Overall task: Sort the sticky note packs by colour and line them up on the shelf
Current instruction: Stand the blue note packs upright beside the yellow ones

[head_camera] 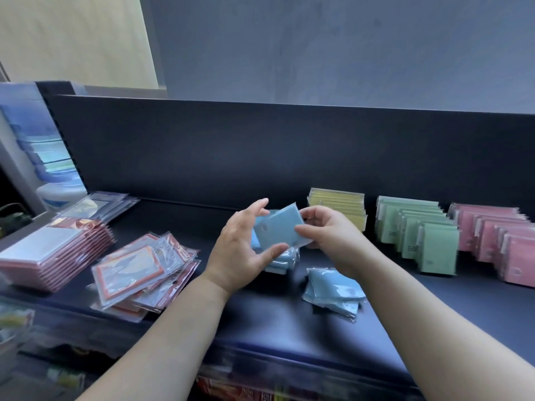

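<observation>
While pinched, blue pack (278, 227): tilted, frame centre, blue stack (285, 264) just beneath.
Left hand (240, 247): fingers clamp left edge.
Right hand (330, 235): fingers clamp right edge.

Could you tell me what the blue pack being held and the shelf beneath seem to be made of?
The blue pack looks like matte paper sealed in clear plastic film: a glossy edge juts past the blue at its lower corner. The shelf looks like a smooth dark board with a satin finish, perhaps painted metal or laminate; only a soft sheen shows.
</observation>
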Demonstrator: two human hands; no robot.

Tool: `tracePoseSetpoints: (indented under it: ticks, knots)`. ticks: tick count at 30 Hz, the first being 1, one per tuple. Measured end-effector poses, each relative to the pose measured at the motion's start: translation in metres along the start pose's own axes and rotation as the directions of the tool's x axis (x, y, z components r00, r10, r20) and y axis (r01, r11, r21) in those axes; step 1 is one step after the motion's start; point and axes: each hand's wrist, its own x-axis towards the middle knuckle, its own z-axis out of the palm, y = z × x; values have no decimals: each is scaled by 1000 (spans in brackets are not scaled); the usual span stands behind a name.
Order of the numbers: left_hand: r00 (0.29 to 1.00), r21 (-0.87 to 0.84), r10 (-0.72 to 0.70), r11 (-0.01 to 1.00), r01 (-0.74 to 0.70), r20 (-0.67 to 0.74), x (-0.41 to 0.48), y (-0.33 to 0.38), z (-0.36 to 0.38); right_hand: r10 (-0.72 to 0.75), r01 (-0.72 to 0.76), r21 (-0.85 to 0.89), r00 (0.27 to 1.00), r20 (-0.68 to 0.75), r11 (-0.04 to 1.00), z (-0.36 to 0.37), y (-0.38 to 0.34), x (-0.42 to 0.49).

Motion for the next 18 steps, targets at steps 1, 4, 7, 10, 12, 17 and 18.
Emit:
tracePoseSetpoints:
  ticks: [1,4,7,10,12,17,18]
  knots:
    - [999,-23,-43,999,43,-2,0,-1,-1,10,-6,114,999,-31,993,-3,-3,1]
    - [978,-14,-207,978,207,-33,1,-10,-1,68,-15,327,986,-151,945,-19,-6,5]
    - [937,24,-347,937,348,-46,3,-15,0,75,-29,215,975,-208,976,-37,-2,9]
    - [907,35,-420,906,421,-23,4,-18,2,74,-87,-172,994,-80,981,-52,-1,8]
    - [889,29,-457,889,456,22,5,-19,3,166,-102,-450,980,105,887,-58,0,3]
    - [886,48,-454,891,451,94,5,-16,4,306,-61,-740,931,201,670,-51,4,-2]
    - [885,45,-454,891,452,104,5,-16,3,261,-40,-755,949,177,655,-47,1,-2]
